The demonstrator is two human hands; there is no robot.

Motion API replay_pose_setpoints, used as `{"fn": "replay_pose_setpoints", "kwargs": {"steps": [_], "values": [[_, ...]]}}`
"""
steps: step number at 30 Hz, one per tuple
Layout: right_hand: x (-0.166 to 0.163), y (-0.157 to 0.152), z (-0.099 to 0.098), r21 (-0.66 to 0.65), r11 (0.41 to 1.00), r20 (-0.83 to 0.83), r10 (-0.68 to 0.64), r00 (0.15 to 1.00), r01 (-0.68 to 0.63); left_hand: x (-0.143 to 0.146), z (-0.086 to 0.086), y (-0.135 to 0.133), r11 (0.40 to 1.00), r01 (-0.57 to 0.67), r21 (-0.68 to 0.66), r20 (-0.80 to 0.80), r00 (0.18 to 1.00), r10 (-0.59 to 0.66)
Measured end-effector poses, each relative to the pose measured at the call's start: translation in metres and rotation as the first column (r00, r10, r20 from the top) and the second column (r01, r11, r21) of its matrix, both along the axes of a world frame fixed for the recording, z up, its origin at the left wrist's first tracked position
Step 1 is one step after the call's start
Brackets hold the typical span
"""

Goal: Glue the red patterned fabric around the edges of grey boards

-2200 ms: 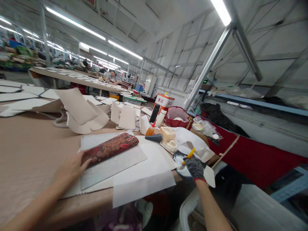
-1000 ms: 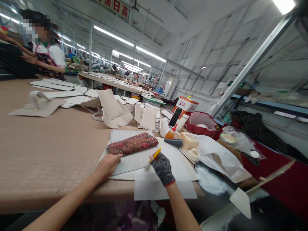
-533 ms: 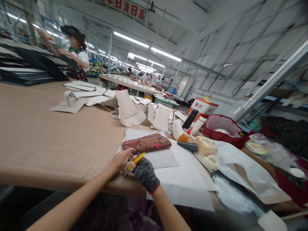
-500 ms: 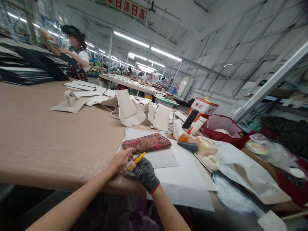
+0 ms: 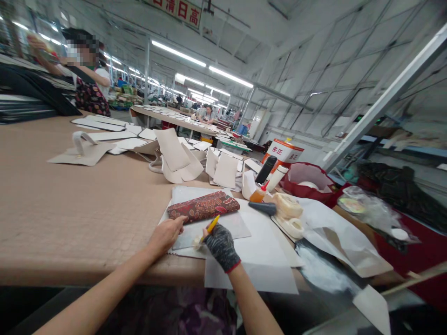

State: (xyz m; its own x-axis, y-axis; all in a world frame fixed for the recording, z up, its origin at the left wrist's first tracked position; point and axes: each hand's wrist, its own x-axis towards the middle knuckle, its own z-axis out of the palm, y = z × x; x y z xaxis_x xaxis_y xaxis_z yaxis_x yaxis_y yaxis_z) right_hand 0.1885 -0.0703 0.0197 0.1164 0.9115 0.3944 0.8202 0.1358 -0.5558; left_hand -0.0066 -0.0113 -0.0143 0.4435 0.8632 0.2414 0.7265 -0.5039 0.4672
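One broad brown table (image 5: 87, 209) fills the left and centre of the frame. Beyond it, in the upper left, stands a co-worker (image 5: 91, 95) in a flowered apron. Below the centre, white paper (image 5: 251, 272) hangs over the table's front edge, and a thin grey sheet (image 5: 240, 227) partly overlaps it. On that grey sheet, just below the middle of the frame, lies a dark red patterned roll (image 5: 206, 204), slightly aslant. Right of centre stand a dark red container (image 5: 291, 188) and, behind it, a white-and-orange tin (image 5: 284, 151). The bare left hand (image 5: 165, 237) rests at the roll's lower left corner, fingers bent; I cannot tell whether its grip pinches the roll. The right hand (image 5: 221, 246), in a dark knitted glove with a red cuff, has its grip closed round a yellow-handled tool (image 5: 213, 223), handle tilted up and right; its pale end is blurred. Smaller, an orange bottle (image 5: 257, 194) with a red tip leans right of the roll.
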Motion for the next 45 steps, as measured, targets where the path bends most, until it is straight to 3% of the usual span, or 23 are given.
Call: {"fn": "replay_pose_setpoints", "kwargs": {"steps": [3, 6, 8, 11, 13, 15, 17, 21, 23, 25, 27, 31, 34, 40, 45], "values": [[0.001, -0.005, 0.004, 0.073, 0.997, 0.053, -0.041, 0.998, 0.037, 0.000, 0.000, 0.001, 1.000, 0.007, 0.028, -0.037, 0.999, -0.006], [0.002, -0.004, -0.009, 0.109, 0.989, -0.114, 0.109, 0.988, -0.096, 0.000, -0.001, 0.003, 0.997, 0.008, 0.074, -0.053, 0.999, -0.005], [0.021, 0.003, -0.022, 0.079, 0.991, -0.245, 0.121, 0.962, -0.105, 0.000, -0.002, 0.005, 0.995, 0.002, 0.096, -0.072, 0.997, 0.005], [0.085, 0.012, -0.029, 0.006, 0.996, -0.326, -0.087, 0.941, 0.094, 0.000, -0.003, 0.007, 0.993, -0.003, 0.117, -0.114, 0.993, 0.016], [0.132, 0.012, -0.022, -0.018, 0.958, -0.212, -0.284, 0.935, 0.287, -0.001, -0.004, 0.007, 0.990, 0.005, 0.141, -0.129, 0.992, 0.014], [0.163, 0.008, -0.012, 0.052, 0.896, -0.042, -0.440, 0.897, 0.442, -0.001, -0.004, 0.007, 0.986, 0.037, 0.165, -0.129, 0.991, -0.015], [0.169, 0.005, -0.009, 0.150, 0.879, 0.005, -0.459, 0.888, 0.453, -0.002, 0.000, 0.007, 0.979, 0.106, 0.174, -0.144, 0.986, -0.081], [0.154, 0.007, -0.022, 0.113, 0.971, -0.204, -0.184, 0.961, 0.210, -0.003, 0.017, 0.006, 0.954, 0.276, 0.113, -0.263, 0.934, -0.239], [0.158, 0.010, -0.027, 0.072, 0.961, -0.250, -0.241, 0.938, 0.266, -0.001, 0.026, 0.006, 0.945, 0.320, 0.063, -0.322, 0.903, -0.285], [0.171, 0.011, -0.028, 0.094, 0.912, -0.236, -0.370, 0.898, 0.400, 0.003, 0.033, 0.006, 0.942, 0.332, 0.035, -0.374, 0.879, -0.296], [0.184, 0.010, -0.027, 0.136, 0.888, -0.224, -0.403, 0.887, 0.438, 0.008, 0.038, 0.005, 0.946, 0.323, 0.040, -0.432, 0.859, -0.275], [0.200, 0.007, -0.028, 0.084, 0.918, -0.280, -0.351, 0.894, 0.387, 0.018, 0.043, 0.003, 0.950, 0.304, 0.069, -0.521, 0.823, -0.226], [0.207, 0.005, -0.030, 0.085, 0.885, -0.297, -0.416, 0.860, 0.457, 0.021, 0.043, 0.007, 0.953, 0.298, 0.046, -0.534, 0.814, -0.229], [0.209, 0.004, -0.041, 0.088, 0.929, -0.357, -0.307, 0.882, 0.359, 0.021, 0.044, 0.026, 0.993, 0.115, 0.032, -0.399, 0.912, -0.093], [0.231, -0.001, -0.037, 0.207, 0.812, -0.289, -0.482, 0.827, 0.545, 0.012, 0.046, 0.041, 0.994, -0.112, -0.004, -0.215, 0.971, 0.109]]}}
